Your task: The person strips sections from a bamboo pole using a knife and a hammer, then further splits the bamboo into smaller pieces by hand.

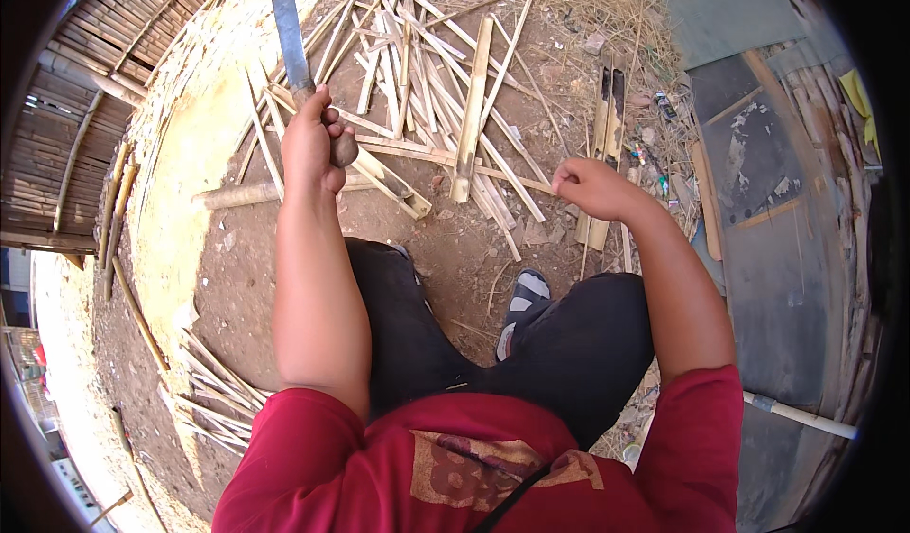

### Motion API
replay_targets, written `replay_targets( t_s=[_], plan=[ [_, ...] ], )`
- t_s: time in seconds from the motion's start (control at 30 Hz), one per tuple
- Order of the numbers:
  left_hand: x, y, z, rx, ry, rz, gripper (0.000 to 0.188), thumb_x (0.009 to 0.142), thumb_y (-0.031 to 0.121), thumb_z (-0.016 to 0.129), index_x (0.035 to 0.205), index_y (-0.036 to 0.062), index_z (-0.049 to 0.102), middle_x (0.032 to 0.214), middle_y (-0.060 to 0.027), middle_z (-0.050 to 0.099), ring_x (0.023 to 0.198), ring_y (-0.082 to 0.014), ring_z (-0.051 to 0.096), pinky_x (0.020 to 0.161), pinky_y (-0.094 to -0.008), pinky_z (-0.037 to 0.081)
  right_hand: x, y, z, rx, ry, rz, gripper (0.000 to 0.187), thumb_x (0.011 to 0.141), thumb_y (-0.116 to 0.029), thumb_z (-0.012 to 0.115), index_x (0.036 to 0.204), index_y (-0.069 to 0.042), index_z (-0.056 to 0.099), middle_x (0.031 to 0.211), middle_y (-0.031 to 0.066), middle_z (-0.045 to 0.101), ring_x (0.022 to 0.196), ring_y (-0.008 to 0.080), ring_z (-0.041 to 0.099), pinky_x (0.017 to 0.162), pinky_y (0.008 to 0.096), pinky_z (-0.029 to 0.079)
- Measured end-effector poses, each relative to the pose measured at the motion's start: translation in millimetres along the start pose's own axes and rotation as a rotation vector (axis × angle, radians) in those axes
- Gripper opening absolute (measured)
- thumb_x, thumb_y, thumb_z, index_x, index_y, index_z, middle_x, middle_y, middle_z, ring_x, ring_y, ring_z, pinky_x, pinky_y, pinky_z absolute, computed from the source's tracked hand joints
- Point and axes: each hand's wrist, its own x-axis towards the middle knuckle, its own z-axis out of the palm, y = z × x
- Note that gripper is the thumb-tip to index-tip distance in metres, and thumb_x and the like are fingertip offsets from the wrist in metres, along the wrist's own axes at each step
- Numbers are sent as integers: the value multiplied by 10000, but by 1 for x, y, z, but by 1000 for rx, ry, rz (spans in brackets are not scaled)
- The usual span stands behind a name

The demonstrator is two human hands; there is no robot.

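Knife [291,40]: long dark blade, raised over the ground left of centre, tip pointing away from the wearer. Left hand [308,139] holds it, fingers wrapped round the handle, whose rounded butt shows beside the palm.

Right hand [597,190]: fingers drawn narrow and curled, at the right end of a slender bamboo strip [517,179]. Cannot tell whether they pinch it or only lie against it. The strip runs leftward, under a wide split bamboo length [474,106] that lies pale, hollow side up.

Beyond the hands, a loose heap of split strips [408,78], crossing at many angles on bare brown soil [455,239]. A shorter trough-shaped piece [391,184] lies just right of the left wrist; a round pole [251,194] extends to its left. More split halves [607,120] lie beyond the right hand, dark inside.

Farther out: smaller bundle of strips [213,391] lower left, slatted bamboo wall [57,144] upper left, straw [621,7] upper right, grey sheets [773,296] along the right. Sandalled foot [526,301] between the dark-trousered knees.
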Motion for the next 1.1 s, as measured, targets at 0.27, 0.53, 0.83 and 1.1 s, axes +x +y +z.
replay_targets(
  t_s=[0.27, 0.53, 0.83, 1.1],
  plan=[
    [-1, 13, -11, 52, -46, -42, 204, 991, 250, 691, 1006, 87, 568, 767, 27, 519, 571, -45, 453, 562, -244, 466, 198, -8, 200, -71, 38, 242, 433, 899, -369, 686, 1137, -7, 679, 1073, 221, 710, 1047, 386, 684, 937, 478, 532],
    [-11, 22, -14, 26, -64, -38, 264, 1009, 283, 669, 1096, 46, 592, 762, 40, 483, 576, -31, 421, 547, -216, 442, 205, -55, 322, -7, 148, 258, 766, 860, -321, 790, 1482, -67, 423, 1401, 249, 564, 1272, 407, 584, 1055, 497, 490],
    [-1, 24, -23, 6, -103, -20, 242, 984, 278, 708, 993, 77, 573, 741, 21, 525, 552, -41, 455, 559, -235, 467, 236, -54, 255, 341, -304, 184, 830, 816, -333, 797, 1453, 70, 449, 1397, 289, 578, 1284, 360, 587, 1041, 422, 484],
    [-7, 23, -16, -74, -73, 0, 220, 1000, 261, 686, 1036, 59, 606, 744, 25, 503, 581, -64, 456, 569, -256, 462, 172, 19, 138, 384, 135, 193, 879, 824, -392, 786, 1477, 78, 433, 1426, 301, 556, 1315, 375, 563, 1089, 426, 440]
  ],
)
